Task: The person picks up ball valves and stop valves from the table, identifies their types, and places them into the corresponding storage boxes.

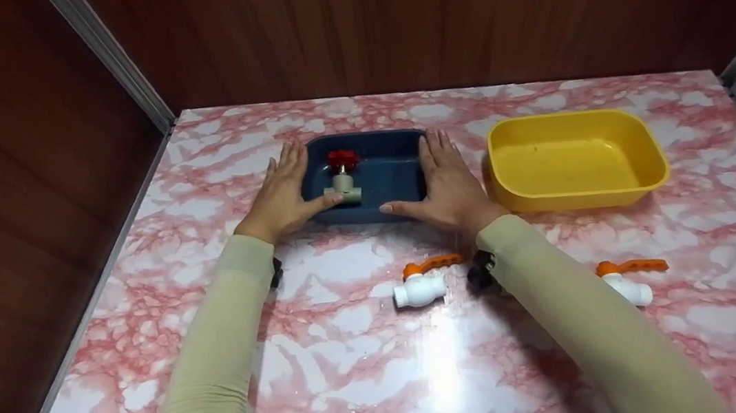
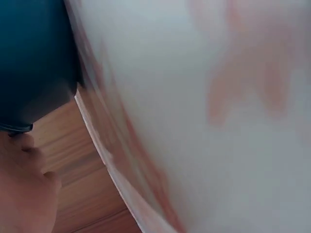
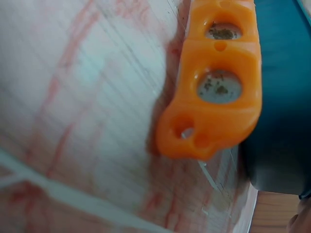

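Note:
A dark blue tub [image 1: 389, 175] stands near the back of the table, with my hands at its two sides. My left hand [image 1: 281, 194] touches its left wall with straight fingers, the thumb reaching over the near rim. Along the right wall lie the straight fingers of my right hand [image 1: 446, 180], thumb pointing inward at the near side. Inside the tub, at the left, is a grey-beige valve [image 1: 343, 183] with a red wheel handle. In the right wrist view, an orange lever handle [image 3: 218, 92] appears close beside the tub [image 3: 282, 97].
A yellow tub [image 1: 578, 165] stands right of the blue one. One white ball valve [image 1: 420, 290] with an orange lever lies in front of the blue tub; another white ball valve [image 1: 630, 291] is partly hidden by my right forearm. Wooden panels [image 1: 402, 22] border the table.

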The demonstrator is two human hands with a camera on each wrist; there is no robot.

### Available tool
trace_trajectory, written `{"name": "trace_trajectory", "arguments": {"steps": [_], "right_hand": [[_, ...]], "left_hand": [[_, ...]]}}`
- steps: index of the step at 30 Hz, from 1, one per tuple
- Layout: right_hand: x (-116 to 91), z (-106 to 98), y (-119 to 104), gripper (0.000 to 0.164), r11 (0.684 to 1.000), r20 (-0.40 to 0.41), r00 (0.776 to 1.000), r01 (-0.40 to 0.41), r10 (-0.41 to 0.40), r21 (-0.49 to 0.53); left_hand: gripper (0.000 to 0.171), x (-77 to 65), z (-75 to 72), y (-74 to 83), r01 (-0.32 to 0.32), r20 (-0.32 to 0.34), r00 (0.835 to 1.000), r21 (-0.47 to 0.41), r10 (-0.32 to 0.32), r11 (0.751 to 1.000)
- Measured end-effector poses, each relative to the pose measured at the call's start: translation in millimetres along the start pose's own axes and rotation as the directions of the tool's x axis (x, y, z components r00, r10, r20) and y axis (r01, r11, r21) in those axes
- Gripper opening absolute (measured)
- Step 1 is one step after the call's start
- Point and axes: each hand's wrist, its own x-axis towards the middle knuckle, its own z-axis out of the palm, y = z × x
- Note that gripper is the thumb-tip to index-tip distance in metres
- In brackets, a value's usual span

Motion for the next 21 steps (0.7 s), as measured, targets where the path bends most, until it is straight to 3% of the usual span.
{"name": "trace_trajectory", "arguments": {"steps": [8,11,15,18,21], "right_hand": [[-5,-4,0,0.145,0.999,0.017,1.0,0.016,-0.015,-0.03],[-13,-17,2,0.148,0.998,0.001,0.998,0.055,-0.055,0.002],[-31,-50,-2,0.14,0.994,-0.031,0.995,0.101,-0.099,0.05],[-46,-72,-4,0.133,0.994,-0.03,0.994,0.107,-0.106,0.007],[-58,-82,2,0.133,0.991,-0.026,0.992,0.121,-0.123,-0.062]], "left_hand": [[0.145,-1.9,2.7,1.2,0.018,0.043,0.999,0.112,-0.023,0.994],[0.148,-3.5,2.8,1.5,0.021,0.048,0.998,0.121,-0.027,0.992],[0.148,-4.8,-0.9,0.1,0.02,0.04,0.999,0.122,-0.025,0.992],[0.146,-3.8,-2.1,0.0,0.017,0.042,0.999,0.124,-0.023,0.992],[0.145,-1.2,0.0,2.7,0.018,0.05,0.998,0.12,-0.024,0.993]]}}
